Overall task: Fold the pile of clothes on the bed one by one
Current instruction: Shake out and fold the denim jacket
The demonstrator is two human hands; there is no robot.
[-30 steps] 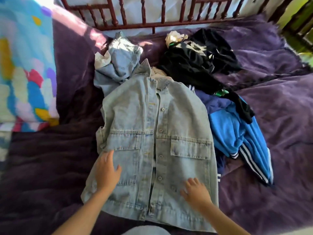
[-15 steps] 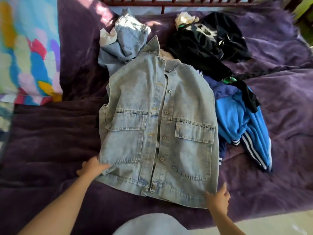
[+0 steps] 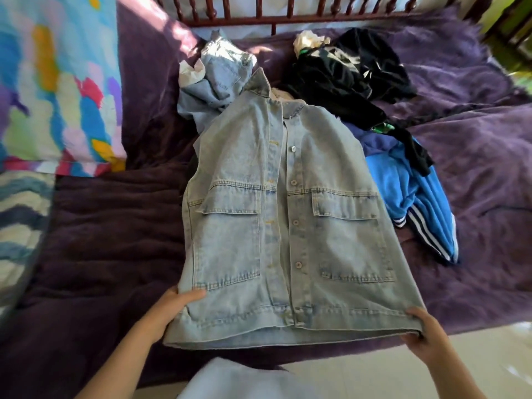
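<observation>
A multicoloured pillow (image 3: 57, 90) lies near wooden railing (image 3: 288, 20).

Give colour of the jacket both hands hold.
Light-wash blue denim; jacket shows best in head view.

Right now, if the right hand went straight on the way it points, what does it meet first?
The denim jacket: the right hand grips its hem corner and points up-left across it, toward the big pocket. Nothing else lies in that line, though depth is hard to judge.

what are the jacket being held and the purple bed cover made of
The jacket looks like light-wash denim, matte, with faded patches, stitched seams and pale buttons. The bed cover seems a plush fleece-like fabric: fuzzy nap, soft sheen in sunlight; exact fibre unclear.
</observation>
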